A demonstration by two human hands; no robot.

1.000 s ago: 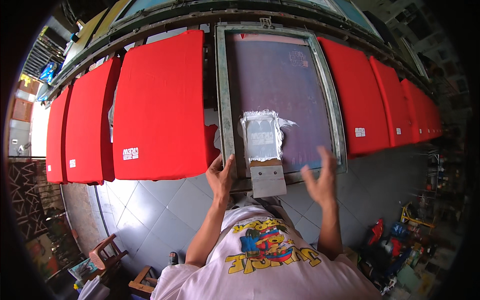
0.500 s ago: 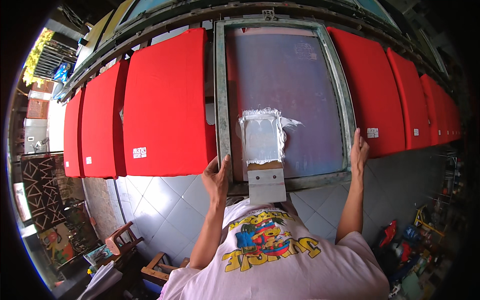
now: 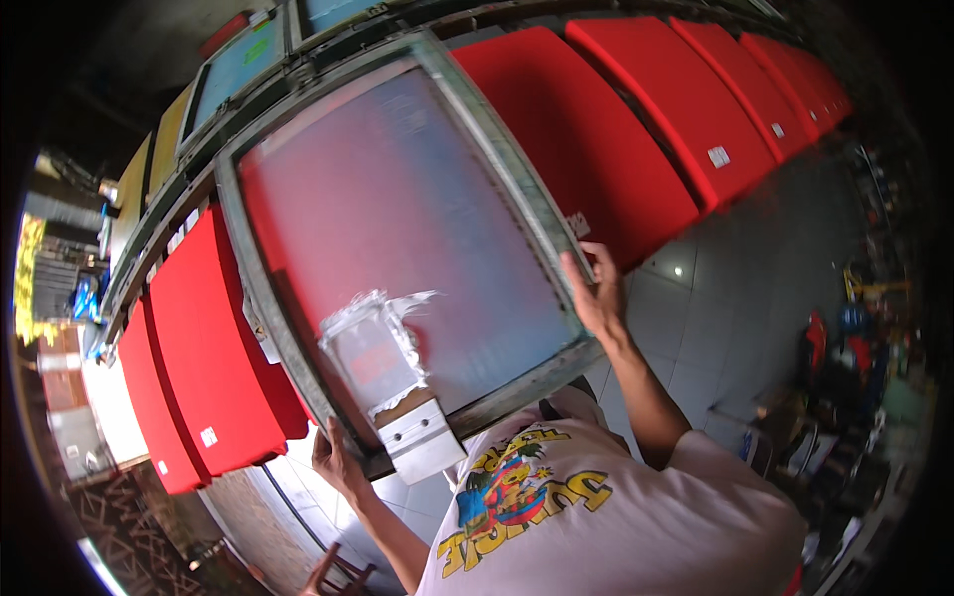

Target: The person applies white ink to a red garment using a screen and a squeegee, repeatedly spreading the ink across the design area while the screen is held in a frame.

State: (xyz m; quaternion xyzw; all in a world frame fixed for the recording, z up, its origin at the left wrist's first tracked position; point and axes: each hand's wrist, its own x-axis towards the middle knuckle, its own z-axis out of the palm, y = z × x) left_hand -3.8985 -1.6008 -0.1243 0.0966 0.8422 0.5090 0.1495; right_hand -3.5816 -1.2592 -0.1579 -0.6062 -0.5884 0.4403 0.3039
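Between my hands is a screen printing frame (image 3: 502,159), slanted in view above the row of red fabric-covered boards. Its mesh (image 3: 397,219) is translucent, and red shows through it. A smeared ring of white ink (image 3: 373,310) lies on the near-left part of the mesh. Next to the ink a squeegee (image 3: 422,442) with a pale, bolted handle rests across the near rail. My left hand (image 3: 340,459) is closed on the near-left corner of the frame. My right hand (image 3: 598,290) grips the right rail, thumb on top. The fingers under the frame are partly hidden.
Red boards (image 3: 214,348) with small white prints stand to the left, and several more red boards (image 3: 636,99) run off to the right. Other blue-meshed screens (image 3: 238,74) lie behind a rail at the far side. Clutter (image 3: 845,328) sits on the tiled floor at right.
The screen frame has shifted left with both my hands on it, carrying the squeegee along. It now covers part of the neighbouring red board. The whole view has turned.
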